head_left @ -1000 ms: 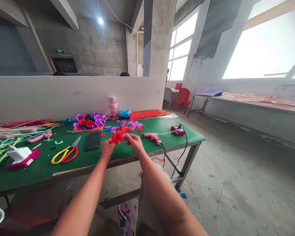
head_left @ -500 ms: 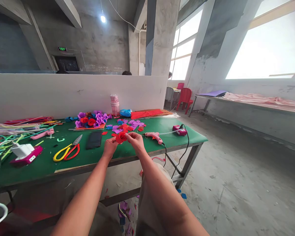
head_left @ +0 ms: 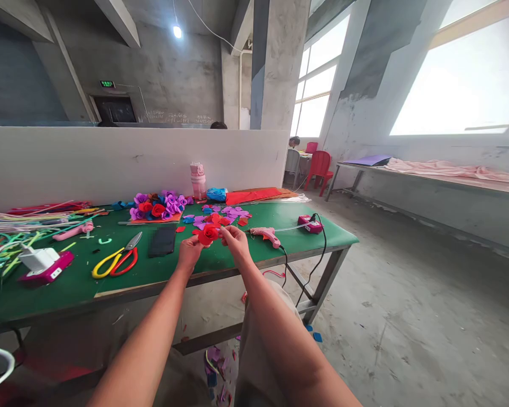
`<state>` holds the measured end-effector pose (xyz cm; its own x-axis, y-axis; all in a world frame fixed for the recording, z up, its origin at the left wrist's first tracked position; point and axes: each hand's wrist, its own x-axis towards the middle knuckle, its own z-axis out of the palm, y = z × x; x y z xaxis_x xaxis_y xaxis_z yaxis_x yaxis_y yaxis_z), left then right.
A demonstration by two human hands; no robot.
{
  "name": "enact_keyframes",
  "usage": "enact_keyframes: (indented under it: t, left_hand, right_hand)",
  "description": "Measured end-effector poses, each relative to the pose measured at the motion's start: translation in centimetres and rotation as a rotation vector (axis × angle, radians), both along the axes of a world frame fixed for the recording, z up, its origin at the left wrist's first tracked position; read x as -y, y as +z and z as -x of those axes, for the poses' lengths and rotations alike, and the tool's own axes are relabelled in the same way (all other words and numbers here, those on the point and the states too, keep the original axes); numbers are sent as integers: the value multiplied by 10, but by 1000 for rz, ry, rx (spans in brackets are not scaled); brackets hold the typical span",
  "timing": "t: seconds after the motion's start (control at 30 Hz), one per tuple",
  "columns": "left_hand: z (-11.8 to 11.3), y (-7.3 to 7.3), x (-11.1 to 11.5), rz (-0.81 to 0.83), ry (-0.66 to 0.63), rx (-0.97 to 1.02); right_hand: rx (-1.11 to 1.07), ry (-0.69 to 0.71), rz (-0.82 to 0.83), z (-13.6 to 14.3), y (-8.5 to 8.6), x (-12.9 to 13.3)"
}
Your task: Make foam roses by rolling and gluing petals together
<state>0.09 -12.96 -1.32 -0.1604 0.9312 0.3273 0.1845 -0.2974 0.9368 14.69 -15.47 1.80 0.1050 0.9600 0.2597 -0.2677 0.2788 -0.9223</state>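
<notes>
Evidently, left fingers [head_left: 192, 242] pinch a round, layered red flower [head_left: 208, 234]; right fingers [head_left: 228, 233] nearly meet beside it, grip unclear.

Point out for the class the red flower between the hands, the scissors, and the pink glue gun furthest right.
Red flower [head_left: 208, 234]: head view, middle of its petals.
Scissors [head_left: 125, 251]: head view, where the blades meet the handles.
Pink glue gun [head_left: 264, 232]: head view, on its body.

A red chair [head_left: 320, 164] stands on grey floor [head_left: 407, 294] near bright windows [head_left: 318, 85]
</notes>
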Motion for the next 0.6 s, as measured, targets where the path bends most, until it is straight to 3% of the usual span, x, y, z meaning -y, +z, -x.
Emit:
enact_keyframes:
  t: [0.47, 0.6]
  left_hand:
    - [-2, 3, 3, 2, -47, -8]
    - [-2, 1, 1, 2, -51, 6]
  right_hand:
    - [71, -43, -123, 3, -6, -6]
    - [48, -64, -49, 1, -4, -6]
